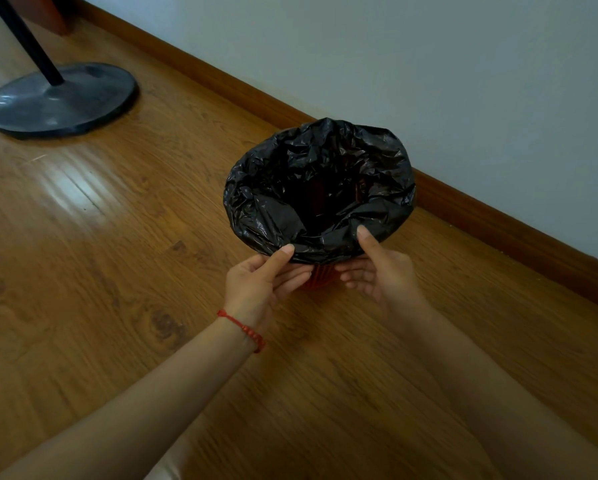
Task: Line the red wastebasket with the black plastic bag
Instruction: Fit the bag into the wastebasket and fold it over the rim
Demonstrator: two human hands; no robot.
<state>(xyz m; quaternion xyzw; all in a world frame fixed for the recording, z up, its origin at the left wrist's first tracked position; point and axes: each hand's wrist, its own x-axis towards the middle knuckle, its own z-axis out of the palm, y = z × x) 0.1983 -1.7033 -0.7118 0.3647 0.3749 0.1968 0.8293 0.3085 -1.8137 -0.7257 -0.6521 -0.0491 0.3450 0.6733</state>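
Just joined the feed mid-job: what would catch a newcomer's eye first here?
The black plastic bag, folded over the red wastebasket by the baseboard, dominates centre. The left hand and right hand pinch its near edge. A dark round stand base sits far left.

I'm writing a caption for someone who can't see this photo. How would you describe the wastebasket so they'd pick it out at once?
Follow the brown wooden baseboard along the pale wall to where a small round bin stands on the wooden plank floor close to it. That is the red ribbed plastic wastebasket: a crinkled black plastic bag covers its rim, leaving only a red strip between the left hand and right hand.
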